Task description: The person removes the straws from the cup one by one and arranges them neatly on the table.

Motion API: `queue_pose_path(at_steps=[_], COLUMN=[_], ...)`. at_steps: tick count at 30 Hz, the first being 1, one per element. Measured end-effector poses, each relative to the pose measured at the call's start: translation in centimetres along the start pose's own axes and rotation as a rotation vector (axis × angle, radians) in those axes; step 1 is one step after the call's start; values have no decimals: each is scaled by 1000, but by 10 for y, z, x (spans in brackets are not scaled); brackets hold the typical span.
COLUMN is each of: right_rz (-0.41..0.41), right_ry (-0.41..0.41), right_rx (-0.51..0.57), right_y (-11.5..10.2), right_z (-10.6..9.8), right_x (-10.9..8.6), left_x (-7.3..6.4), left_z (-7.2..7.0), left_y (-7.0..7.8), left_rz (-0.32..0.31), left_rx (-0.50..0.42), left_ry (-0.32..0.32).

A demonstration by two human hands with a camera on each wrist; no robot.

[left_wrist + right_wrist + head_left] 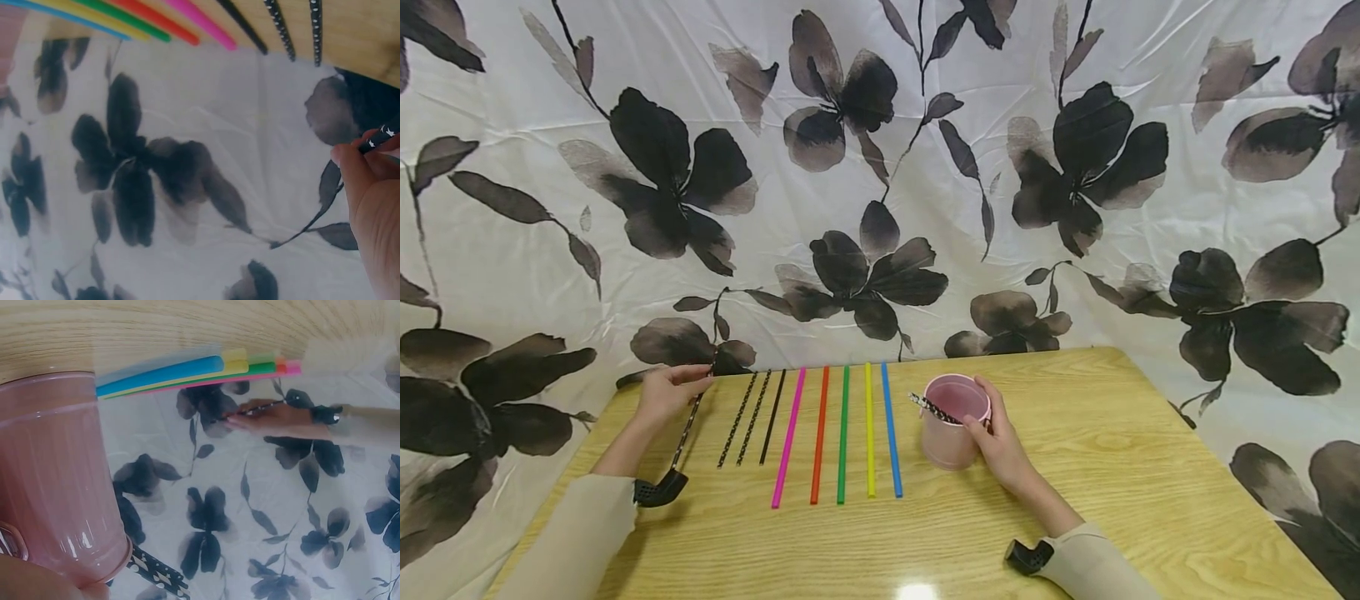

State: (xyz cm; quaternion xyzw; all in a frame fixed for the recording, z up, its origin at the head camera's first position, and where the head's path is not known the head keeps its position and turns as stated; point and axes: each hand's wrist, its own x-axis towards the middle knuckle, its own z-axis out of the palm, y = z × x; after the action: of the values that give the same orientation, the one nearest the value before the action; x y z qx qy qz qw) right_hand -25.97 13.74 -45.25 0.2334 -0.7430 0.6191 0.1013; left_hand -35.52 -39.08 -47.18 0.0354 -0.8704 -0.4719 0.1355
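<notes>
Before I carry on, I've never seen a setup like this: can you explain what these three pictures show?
There is no robot here, just a person's two bare hands. The wide picture comes from a camera worn on the head, looking forward and down; the other two are taken from the left and right wrists.

On the wooden table lies a row: three dark straws, then a pink straw, a red straw, a green straw, a yellow straw and a blue straw. Behind is a floral cloth.

The left hand pinches a dark straw with white stars. The right hand holds a pink cup with black-and-white straws sticking out; their number is unclear.
</notes>
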Motion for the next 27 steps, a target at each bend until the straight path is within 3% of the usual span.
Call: queue_pose_path(at_steps=[3,9,15,22,27], right_rz=[-3,-10,-15,-10,-12], right_ry=[-1,5,6,15,15], right_rx=[4,20,14,6,8], right_y=[0,-1,-2,-3,-3], right_z=[0,0,1,1,1], right_x=[-1,-1,-2,-3,-2], left_x=[-4,-13,-13,-12,-11], left_z=[2,8,15,22,25], left_y=[3,13,5,0,-1], left_rz=[-7,-68,-132,-76,-88], left_rx=[4,-91,-112,-31,25], left_ry=[-16,-61,-58,-33,-27])
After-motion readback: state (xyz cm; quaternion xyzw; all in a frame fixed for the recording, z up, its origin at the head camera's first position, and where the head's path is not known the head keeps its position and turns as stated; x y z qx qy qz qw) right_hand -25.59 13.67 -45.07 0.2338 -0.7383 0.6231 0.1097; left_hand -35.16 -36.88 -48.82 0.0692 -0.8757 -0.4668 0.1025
